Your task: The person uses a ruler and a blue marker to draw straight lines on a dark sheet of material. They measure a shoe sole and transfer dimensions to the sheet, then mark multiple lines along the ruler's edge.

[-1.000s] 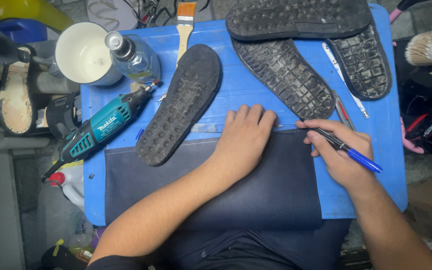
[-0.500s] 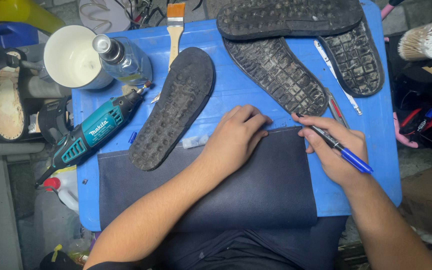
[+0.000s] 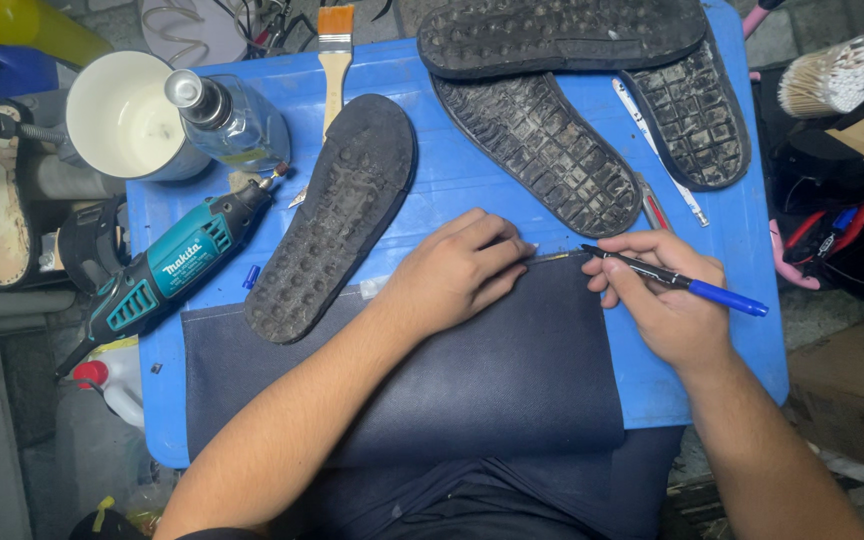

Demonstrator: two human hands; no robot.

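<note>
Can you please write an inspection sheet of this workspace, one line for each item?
Surface: blue plastic table top, crowded.
Job's things: dark navy sheet of material under both hands; blue-capped black pen, tip at the sheet's top edge.
Clutter: four black rubber shoe soles, teal rotary tool, clear glass bottle, white cup, wooden-handled brush.
Grippers: left hand flat on the sheet; right hand grips the pen.
Cables: tangle beyond the far edge.
Surroundings: cotton swabs at right.

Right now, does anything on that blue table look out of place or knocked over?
Nothing looks spilled or broken. The clear bottle leans tilted against the white cup, and the rotary tool hangs partly over the table edge. The left hand presses the dark sheet; the right hand holds a pen.
</note>
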